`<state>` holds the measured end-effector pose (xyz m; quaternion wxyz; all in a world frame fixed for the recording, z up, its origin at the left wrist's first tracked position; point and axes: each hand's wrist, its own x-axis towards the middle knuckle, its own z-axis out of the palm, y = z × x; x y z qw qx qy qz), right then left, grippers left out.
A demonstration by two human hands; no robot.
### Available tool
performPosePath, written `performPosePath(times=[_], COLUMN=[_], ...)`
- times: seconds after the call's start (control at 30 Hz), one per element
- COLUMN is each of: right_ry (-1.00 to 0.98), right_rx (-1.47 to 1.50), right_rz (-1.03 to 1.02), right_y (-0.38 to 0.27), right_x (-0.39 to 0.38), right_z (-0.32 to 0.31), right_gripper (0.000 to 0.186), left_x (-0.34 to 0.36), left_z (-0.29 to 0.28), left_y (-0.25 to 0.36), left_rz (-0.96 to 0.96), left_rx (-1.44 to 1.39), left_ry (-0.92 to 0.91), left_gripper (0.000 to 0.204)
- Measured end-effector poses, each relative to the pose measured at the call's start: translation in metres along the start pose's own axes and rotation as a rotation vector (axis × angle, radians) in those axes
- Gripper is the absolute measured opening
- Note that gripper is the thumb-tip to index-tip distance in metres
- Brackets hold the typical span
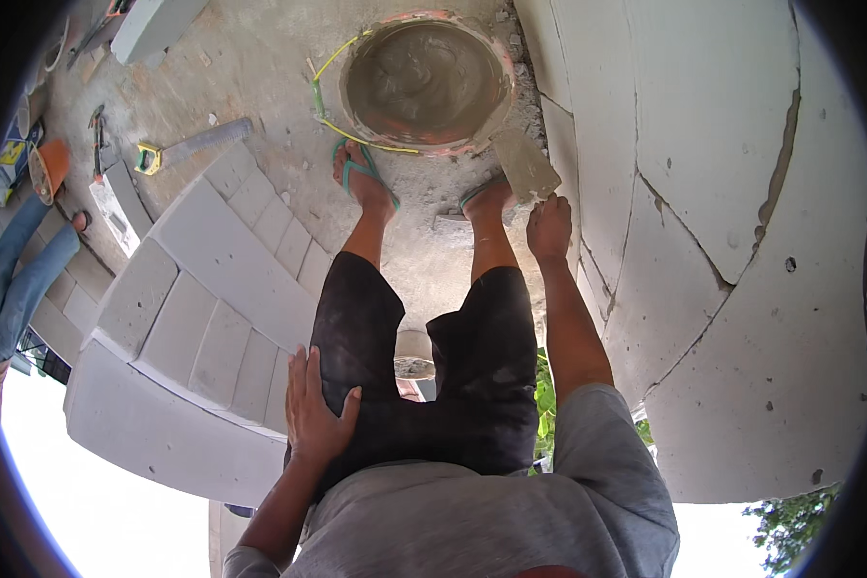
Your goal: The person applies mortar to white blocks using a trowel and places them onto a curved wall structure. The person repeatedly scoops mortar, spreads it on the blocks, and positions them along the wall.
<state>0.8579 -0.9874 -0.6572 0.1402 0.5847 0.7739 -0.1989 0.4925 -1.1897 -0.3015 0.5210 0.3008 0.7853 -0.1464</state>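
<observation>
My right hand (549, 229) is wrapped round the handle of a trowel, low beside the block wall. Its flat, mortar-coated blade (526, 166) points away from me, just right of a round tub. Wet grey mortar (424, 82) fills much of the tub (499, 60), its surface swirled and smeared. My left hand (320, 414) rests on my left thigh with the fingers stretched out, holding nothing. The trowel's handle is mostly hidden in my fist.
A wall of pale blocks (713, 125) with mortar joints rises close on my right. Stacked blocks (212, 337) stand on my left. Beyond them lie a handsaw (202, 144) and a hammer (97, 135). An orange bucket (53, 162) is near another person's legs (29, 279).
</observation>
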Motion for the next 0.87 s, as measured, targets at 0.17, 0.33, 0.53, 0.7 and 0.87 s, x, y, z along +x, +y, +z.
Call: performPosePath(times=[0.17, 0.33, 0.53, 0.7, 0.87], right_ry=[-0.269, -0.780, -0.628, -0.325, -0.466], right_rx=[0.814, 1.120, 0.873, 0.740, 0.951], right_rz=[0.054, 0.486, 0.691, 0.403, 0.305], right_y=[-0.052, -0.090, -0.058, -0.100, -0.215], right_x=[0.050, 0.125, 0.023, -0.058, -0.125], right_z=[-0.039, -0.074, -0.085, -0.208, -0.506], right_gripper=[0.028, 0.033, 0.037, 0.042, 0.059], left_x=[-0.004, -0.004, -0.020, -0.016, 0.024], left_z=[-0.008, -0.013, -0.015, -0.026, -0.064], left_y=[-0.001, -0.001, -0.014, -0.016, -0.070], left_rz=[0.016, 0.022, 0.044, 0.081, 0.225], left_rx=[0.021, 0.015, -0.014, -0.024, -0.086], left_ry=[0.020, 0.027, 0.050, 0.046, -0.075], left_gripper=[0.089, 0.090, 0.091, 0.091, 0.090])
